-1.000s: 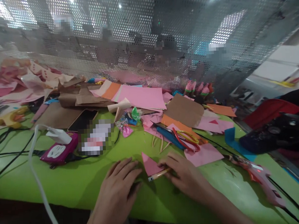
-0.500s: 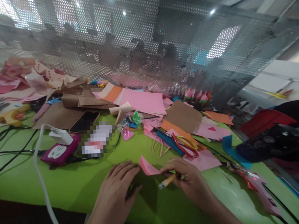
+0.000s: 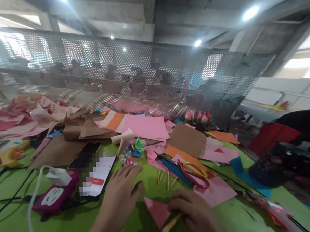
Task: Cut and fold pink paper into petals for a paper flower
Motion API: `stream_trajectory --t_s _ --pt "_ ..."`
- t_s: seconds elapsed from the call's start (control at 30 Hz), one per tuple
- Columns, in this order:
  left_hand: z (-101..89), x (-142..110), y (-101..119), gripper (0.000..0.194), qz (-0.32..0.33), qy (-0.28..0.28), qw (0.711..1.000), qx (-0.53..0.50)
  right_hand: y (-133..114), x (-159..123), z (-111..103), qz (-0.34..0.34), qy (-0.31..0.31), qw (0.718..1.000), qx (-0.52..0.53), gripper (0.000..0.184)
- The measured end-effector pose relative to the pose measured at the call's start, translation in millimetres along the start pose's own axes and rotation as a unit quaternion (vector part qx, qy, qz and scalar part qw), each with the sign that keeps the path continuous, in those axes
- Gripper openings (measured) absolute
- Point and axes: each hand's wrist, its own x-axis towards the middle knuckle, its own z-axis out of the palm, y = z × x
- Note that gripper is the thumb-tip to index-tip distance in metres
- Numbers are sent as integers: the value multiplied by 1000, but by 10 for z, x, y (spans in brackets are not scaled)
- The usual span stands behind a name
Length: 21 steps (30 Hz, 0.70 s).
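Observation:
My left hand (image 3: 122, 194) stretches over the green table with its fingers extended and thumb apart. Its fingertips are close to some shiny wrapped sweets (image 3: 128, 160), pink, clear and green; whether they touch is unclear. My right hand (image 3: 191, 210) curls around a tan stick (image 3: 171, 226) with a silver and dark end. Its fingertips also meet the edge of a folded pink paper piece (image 3: 157, 211), pointed at the upper left. Just beyond are scissors (image 3: 195, 174) with red and yellow loop handles, beside a blue tool (image 3: 175, 170).
A purple power adapter (image 3: 54, 199) with a white plug and cable stands left, near a lit phone (image 3: 99, 176) and a dark phone (image 3: 86, 154). Coloured paper sheets (image 3: 145, 126) pile along the back before a perforated metal screen (image 3: 133, 79). A pink glue gun (image 3: 276, 210) lies right.
The view has tilted up, so the table sits lower in the picture. My left hand has moved away from the pink paper toward the sweets. My right hand still holds the stick.

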Motion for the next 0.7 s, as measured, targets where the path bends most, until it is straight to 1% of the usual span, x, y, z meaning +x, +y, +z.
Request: stream_trajectory --t_s 0.1,0.2,0.27,0.33,0.4,0.53,0.63,0.7 --pt "48 118 10 27 -14 -37 999 -25 6 -31 -4 19 3 1000 5 37" --pt "136 112 21 22 -14 -76 995 -60 16 -51 -19 40 1 999 20 37" --pt "176 97 27 22 -15 -88 994 -67 39 -58 -11 41 -4 999 29 36" --pt "185 118 33 24 -15 -86 995 -55 69 -66 19 30 0 999 33 37" --pt "173 191 45 27 -16 -81 996 -30 92 -76 57 21 5 999 30 39" --pt "195 452 74 46 -19 -75 997 24 110 -107 91 12 -8 1000 20 39" --pt "321 638 63 53 -19 -88 994 64 142 -136 90 -3 -12 1000 15 35" --pt "433 720 38 46 -19 -90 992 81 180 -153 97 -20 -7 1000 7 31"
